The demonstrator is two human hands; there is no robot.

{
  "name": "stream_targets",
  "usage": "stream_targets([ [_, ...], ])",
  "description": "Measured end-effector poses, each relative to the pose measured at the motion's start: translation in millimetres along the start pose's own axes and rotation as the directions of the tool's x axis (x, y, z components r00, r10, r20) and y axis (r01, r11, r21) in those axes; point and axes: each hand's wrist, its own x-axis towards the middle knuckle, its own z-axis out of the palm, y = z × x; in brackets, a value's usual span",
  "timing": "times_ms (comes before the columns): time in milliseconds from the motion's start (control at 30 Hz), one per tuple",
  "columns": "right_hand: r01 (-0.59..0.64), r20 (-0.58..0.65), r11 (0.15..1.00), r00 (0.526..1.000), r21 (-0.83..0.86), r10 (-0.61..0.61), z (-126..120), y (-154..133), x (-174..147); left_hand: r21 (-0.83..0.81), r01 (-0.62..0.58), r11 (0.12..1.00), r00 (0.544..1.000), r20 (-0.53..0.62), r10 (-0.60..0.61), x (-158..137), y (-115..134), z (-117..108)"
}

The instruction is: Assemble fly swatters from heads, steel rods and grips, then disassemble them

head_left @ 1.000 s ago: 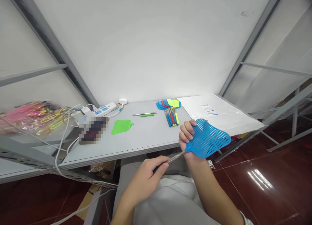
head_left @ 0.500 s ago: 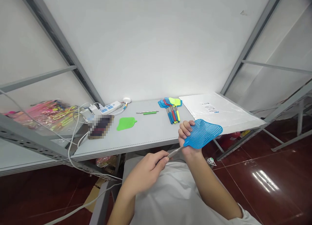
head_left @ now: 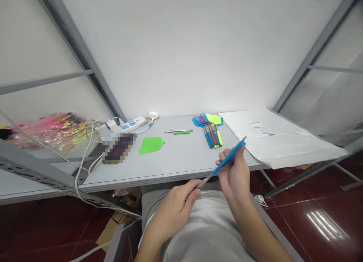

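1. Well, the person's left hand [head_left: 178,205] is closed around the metal shaft [head_left: 204,182] of a blue flyswatter [head_left: 222,165]; any handle under that grip is hidden from me.
2. Opposite it, the right hand [head_left: 236,175] holds the perforated end between thumb and curled fingers. That end is turned edge-on, so I see just a thin blue strip slanting up to the right.
3. The flyswatter is held above the lap, near the front edge of the pale grey table [head_left: 176,160].
4. Beyond the right hand, a bunch of flyswatters [head_left: 212,135] lies on the tabletop, blue, red and yellow handles pointing toward the person.
5. Left of the bunch, 1 slim silver rod [head_left: 171,131] lies just beside 1 green handle [head_left: 182,132]; farther left, 1 loose green swatter head [head_left: 151,144] lies flat.
6. Over on the right end, a white plastic bag [head_left: 297,148] with a printed label [head_left: 262,129] is spread out.
7. Toward the left end are a white power strip [head_left: 132,124] and a pixelated object [head_left: 119,148] too obscured to name.
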Motion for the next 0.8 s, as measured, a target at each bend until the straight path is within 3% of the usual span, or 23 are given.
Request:
stream_targets([
  [200,-0.024,0.169,0.968,0.983,-0.250,0.068,-26.0,19.2,-6.3,-0.056,0.129,0.990,0.991,-0.019,-0.130,-8.7,-24.2,1.7],
  [400,-0.022,0.344,0.865,0.912,-0.501,0.222,-39.9,21.4,-3.0,-0.117,0.232,0.966,0.972,0.072,-0.224,-6.2,-27.4,2.8],
  [633,-0.106,0.289,0.852,0.913,-0.512,0.287,-28.1,20.3,-14.6,-0.228,0.191,0.955,0.976,-0.056,-0.209,-10.0,-28.5,13.3],
  [800,-0.144,0.259,0.869,0.920,-0.474,0.294,-36.1,26.6,-14.7,-0.319,0.186,0.929,0.979,-0.013,-0.201,-4.4,-20.9,19.5],
])
